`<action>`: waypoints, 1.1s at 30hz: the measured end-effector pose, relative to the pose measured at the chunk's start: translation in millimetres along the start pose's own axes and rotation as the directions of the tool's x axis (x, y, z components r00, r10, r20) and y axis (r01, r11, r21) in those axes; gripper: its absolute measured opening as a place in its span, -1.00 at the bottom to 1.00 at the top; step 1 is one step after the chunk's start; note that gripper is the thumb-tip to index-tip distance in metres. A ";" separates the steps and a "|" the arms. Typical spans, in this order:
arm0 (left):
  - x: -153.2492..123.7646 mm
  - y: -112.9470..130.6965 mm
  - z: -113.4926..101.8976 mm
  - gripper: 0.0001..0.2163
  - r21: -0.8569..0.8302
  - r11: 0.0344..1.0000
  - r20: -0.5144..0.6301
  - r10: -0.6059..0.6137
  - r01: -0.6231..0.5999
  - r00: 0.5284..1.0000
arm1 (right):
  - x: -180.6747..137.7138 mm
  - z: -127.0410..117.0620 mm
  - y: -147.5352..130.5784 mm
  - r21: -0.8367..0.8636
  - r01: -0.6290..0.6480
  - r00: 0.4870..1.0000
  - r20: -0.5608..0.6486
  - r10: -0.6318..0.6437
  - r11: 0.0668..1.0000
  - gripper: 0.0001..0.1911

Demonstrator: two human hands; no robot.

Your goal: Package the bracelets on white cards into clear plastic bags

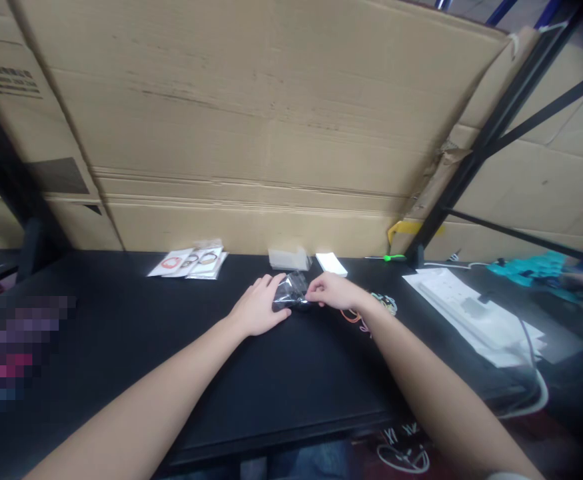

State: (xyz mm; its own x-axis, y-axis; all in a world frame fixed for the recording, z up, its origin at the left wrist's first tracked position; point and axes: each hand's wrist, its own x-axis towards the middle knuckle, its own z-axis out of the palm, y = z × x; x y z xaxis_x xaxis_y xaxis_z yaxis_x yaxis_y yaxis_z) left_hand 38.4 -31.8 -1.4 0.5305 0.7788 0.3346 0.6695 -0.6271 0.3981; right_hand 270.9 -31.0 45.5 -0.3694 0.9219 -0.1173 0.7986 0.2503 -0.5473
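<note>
A small clear plastic bag [291, 291] with something dark inside lies on the black table [121, 347]. My left hand [258, 308] rests on the bag's left side, fingers curled over it and pressing it down. My right hand [332, 291] pinches the bag's right edge with closed fingertips. Thin orange and pale bands [355, 316] lie on the table just under my right wrist.
Packets with coloured rings [191, 262] lie at the back left. A small grey box [288, 259] and a white card [332, 264] sit behind the bag. White papers and a power strip [464, 308] lie to the right. Cardboard sheets [251, 120] wall off the back.
</note>
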 end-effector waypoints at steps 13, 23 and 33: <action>21.3 -20.3 -10.4 -0.26 -0.052 0.999 -0.077 0.010 -0.014 0.997 | -19.0 -45.7 54.6 -0.276 -0.307 0.903 -0.388 0.187 0.911 -0.67; 124.0 -54.1 -27.1 -0.42 0.276 0.947 0.166 0.121 -0.164 0.979 | 27.4 12.4 32.2 -0.475 -0.041 0.949 -0.293 -0.115 0.879 -0.36; 102.8 -41.5 5.3 -0.60 0.294 0.933 0.101 0.184 -0.206 0.978 | 39.9 16.2 33.6 -0.424 -0.043 0.954 -0.287 -0.090 0.905 -0.31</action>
State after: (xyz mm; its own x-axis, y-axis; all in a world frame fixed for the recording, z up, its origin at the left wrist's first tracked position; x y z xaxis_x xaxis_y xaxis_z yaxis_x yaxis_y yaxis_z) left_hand 67.9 74.4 11.9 0.6945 0.6472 0.3143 0.6683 -0.7421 0.0513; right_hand 275.3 9.4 9.1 -0.2876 0.9417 0.1749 0.9397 0.3127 -0.1387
